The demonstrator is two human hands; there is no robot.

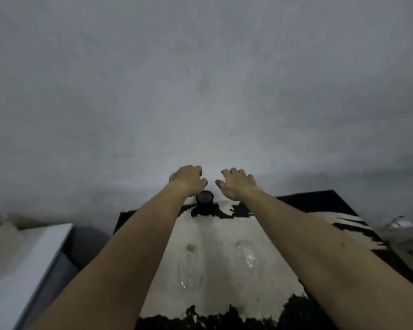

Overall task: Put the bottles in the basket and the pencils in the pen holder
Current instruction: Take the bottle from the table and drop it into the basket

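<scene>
- Two clear bottles lie on their sides on the pale middle of the table (215, 294), in the lower centre of the frame: the left bottle (187, 267), which seems to carry a yellowish cap at its far end, and the right bottle (247, 257). They lie apart, roughly parallel, and neither hand touches them.
- The pen holder (204, 203), a dark round cup, stands upright at the table's far edge, just above frame centre. Whether it holds anything cannot be told; its mouth only shows a dim grey.
- No pencils and no basket can be made out anywhere in view.
- The left hand (187, 181) hangs just above and left of the holder, fingers curled loosely inward, gripping nothing that can be seen.
- The right hand (237, 184) hovers to the holder's right, fingers spread and empty.
- Judged from this, the bottle half of the task is not done: both bottles are still out on the table. The pencil half cannot be judged.
- Around the table: a blank grey wall (205, 79) fills the upper frame, and a white slab (26, 265) sits at lower left.
</scene>
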